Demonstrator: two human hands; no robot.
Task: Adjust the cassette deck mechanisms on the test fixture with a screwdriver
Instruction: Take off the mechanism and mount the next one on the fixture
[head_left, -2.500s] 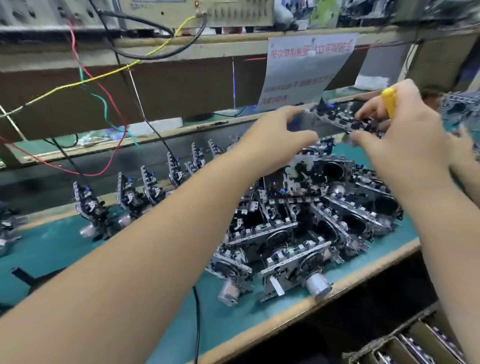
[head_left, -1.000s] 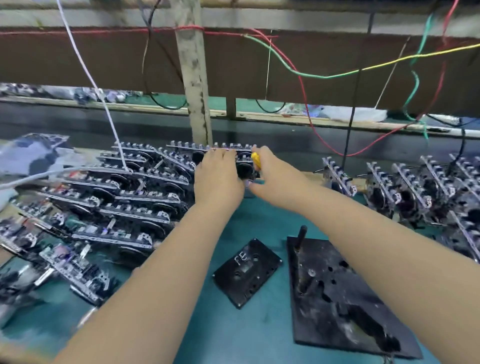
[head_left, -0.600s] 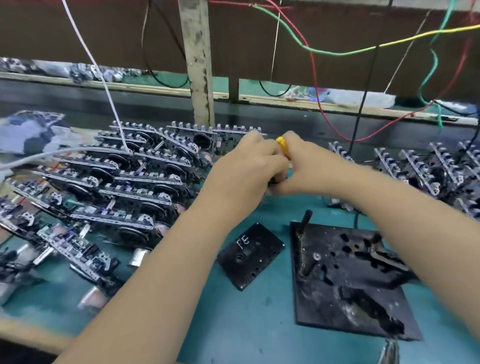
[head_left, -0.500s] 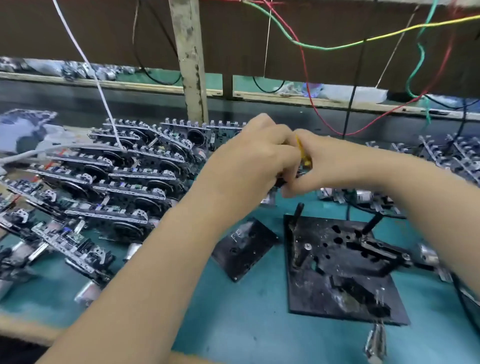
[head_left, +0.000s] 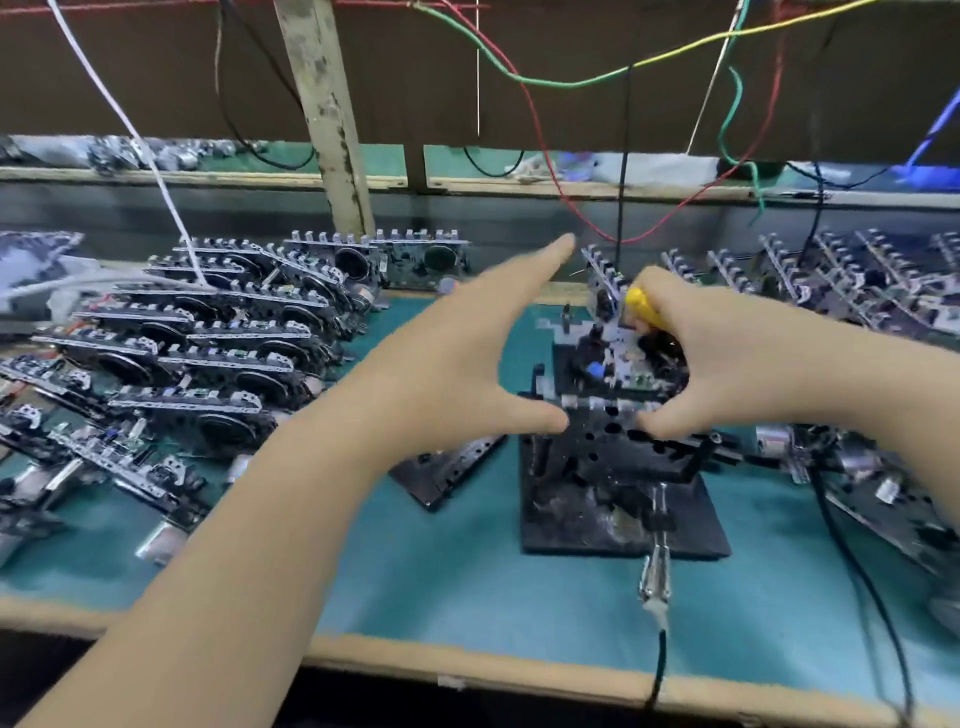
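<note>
Your left hand (head_left: 457, 364) has its fingers (head_left: 540, 260) straight and spread apart, the thumb reaching the near left edge of the cassette deck mechanism (head_left: 618, 364) while the index points up and away; it grips nothing. Your right hand (head_left: 717, 358) has its fingers curled around the yellow handle of the screwdriver (head_left: 640, 306), and its thumb presses the near edge of the same mechanism. The screwdriver's tip is hidden, so where it meets the mechanism cannot be told.

The mechanism sits on the black test fixture (head_left: 613, 499), which lies flat on the green counter (head_left: 467, 582). Just left of the fixture lies a black cassette (head_left: 441, 473), partly under your left wrist. A metal clip (head_left: 655, 577) on a dark cable rests at the fixture's near edge.

Farther left, rows of mechanisms (head_left: 208, 332) lie stacked and overlapping. To the right, more mechanisms (head_left: 831, 280) stand on edge. Coloured wires (head_left: 540, 78) hang above the back of the counter beside a worn post (head_left: 327, 114).
</note>
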